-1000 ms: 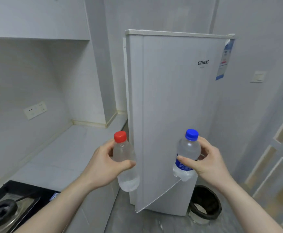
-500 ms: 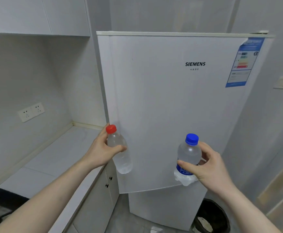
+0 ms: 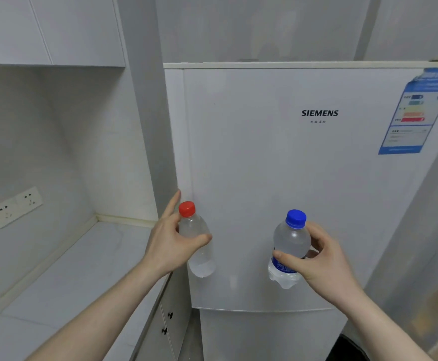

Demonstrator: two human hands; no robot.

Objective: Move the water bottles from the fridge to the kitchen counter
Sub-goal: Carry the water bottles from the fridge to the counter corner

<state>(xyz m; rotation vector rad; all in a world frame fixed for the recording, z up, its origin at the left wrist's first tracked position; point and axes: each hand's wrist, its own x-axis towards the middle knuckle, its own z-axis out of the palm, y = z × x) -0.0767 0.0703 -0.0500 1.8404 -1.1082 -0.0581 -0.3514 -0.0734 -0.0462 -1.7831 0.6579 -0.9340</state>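
My left hand grips a clear water bottle with a red cap, one finger stretched up to the left edge of the fridge door. My right hand grips a second clear bottle with a blue cap and blue label. Both bottles are held upright in front of the white fridge, whose upper door looks closed. The pale kitchen counter runs along the left, below and beside my left hand.
A double wall socket sits on the tiled wall above the counter. White wall cupboards hang overhead at left. Base cabinet doors with dark knobs stand under the counter. A dark bin stands by the fridge's foot.
The fridge door has swung from ajar to closed. My view has turned to face it, and the hob at lower left has left the frame. Both hands keep their bottles.
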